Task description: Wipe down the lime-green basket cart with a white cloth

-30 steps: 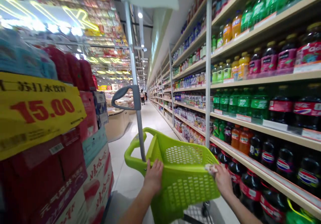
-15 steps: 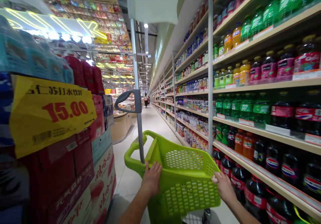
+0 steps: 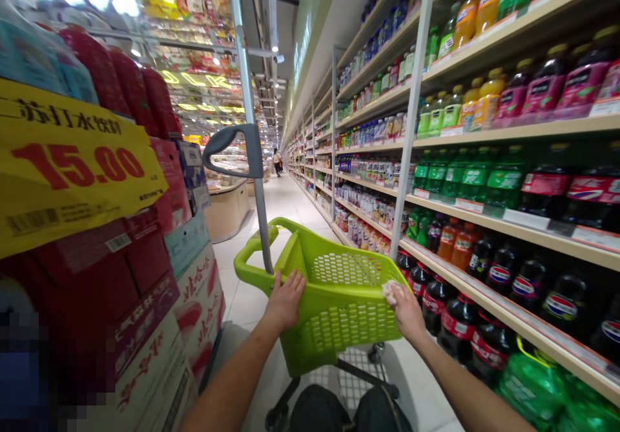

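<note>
In the head view, near and central: a lime-green plastic shopping cart [image 3: 339,292], standing in the aisle between stacked drink cartons [image 3: 194,296] on the left and bottle shelving [image 3: 489,132] on the right. Left hand [image 3: 287,298] laid over the near left part of the basket rim, fingers extended and close together; thumb hidden, so cannot tell how firm a grip. Right hand [image 3: 409,310] closed around a crumpled white wad [image 3: 391,291], tissue or cloth, at the near right part of the rim.

Likeliest trouble: the wad slipping or tearing, from being rubbed or pinched too loosely at the fingertips. Next, an unwanted roll: casters [image 3: 375,352] on smooth floor tiles [image 3: 310,203], with uneven pressure from the two hands probably enough to turn the cart. Turned left, at risk of bumping the cartons below the yellow 15.00 price sign [image 3: 77,167]; turned right, of nudging the large cola bottles [image 3: 455,319] on the lowest level. Dark-clothed knees [image 3: 320,409] close in on the near side, hence little room for a backward swing. Tall grey pole [image 3: 250,106] with grey loop handle [image 3: 254,151], rising at the cart's left end: likely to sway if jolted.
</note>
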Demonstrator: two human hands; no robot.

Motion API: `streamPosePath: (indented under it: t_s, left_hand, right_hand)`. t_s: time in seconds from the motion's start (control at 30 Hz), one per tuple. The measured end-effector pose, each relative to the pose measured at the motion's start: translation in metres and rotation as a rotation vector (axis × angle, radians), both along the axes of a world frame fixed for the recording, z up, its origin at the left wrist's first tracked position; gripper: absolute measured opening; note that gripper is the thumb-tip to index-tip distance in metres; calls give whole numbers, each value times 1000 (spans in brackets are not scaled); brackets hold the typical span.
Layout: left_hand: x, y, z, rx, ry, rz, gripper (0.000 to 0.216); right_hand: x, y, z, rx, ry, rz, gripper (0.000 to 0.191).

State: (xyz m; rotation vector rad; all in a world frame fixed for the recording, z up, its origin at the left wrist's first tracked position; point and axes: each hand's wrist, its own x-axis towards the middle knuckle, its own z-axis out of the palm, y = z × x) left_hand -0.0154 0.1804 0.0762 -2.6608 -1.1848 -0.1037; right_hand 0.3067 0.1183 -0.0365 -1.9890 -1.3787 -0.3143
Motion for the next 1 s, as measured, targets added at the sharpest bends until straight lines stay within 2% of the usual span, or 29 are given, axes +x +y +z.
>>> streamPosePath:
  t_s: [0.03, 0.1, 0.2, 0.27, 0.33, 0.5, 0.6, 0.67, 0.77, 0.83, 0.9, 1.0]
  left_hand:
    - [0, 1, -1, 8, -3, 1, 71]
    - [1, 2, -1, 9, -7, 13, 71]
    - [0, 3, 2, -20, -7, 16, 72]
    - [-4, 2, 4, -37, -12, -10, 73]
    - [-8, 1, 5, -38, -26, -32, 73]
    - [-11, -1, 4, -50, -67, -5, 71]
    - [-9, -1, 4, -74, -80, 7, 72]
    - [-9, -1, 4, -93, -88, 7, 74]
    - [-9, -1, 4, -95, -95, 3, 74]
    - [-8, 0, 4, -87, -102, 8, 74]
    - [-8, 0, 3, -86, -108, 9, 73]
    - [-8, 2, 2, -91, -114, 9, 72]
  right_hand:
    - [-6, 1, 0, 11, 6, -18, 48]
    - [-34, 8, 3, 31, 1, 45, 49]
    - [-80, 18, 14, 135, 122, 344, 46]
    - [-89, 21, 24, 194, 269, 385, 38]
    - [-78, 22, 35, 238, 388, 296, 33]
    - [-32, 23, 54, 270, 488, 105, 38]
    - [-28, 16, 41, 227, 434, 63, 30]
    - [-34, 11, 23, 171, 251, 80, 29]
    - [-37, 7, -3, 83, -109, 122, 46]
    - [-25, 6, -10, 39, -228, 151, 51]
    - [-1, 3, -10, -3, -238, 158, 44]
    - [45, -7, -5, -60, -82, 111, 32]
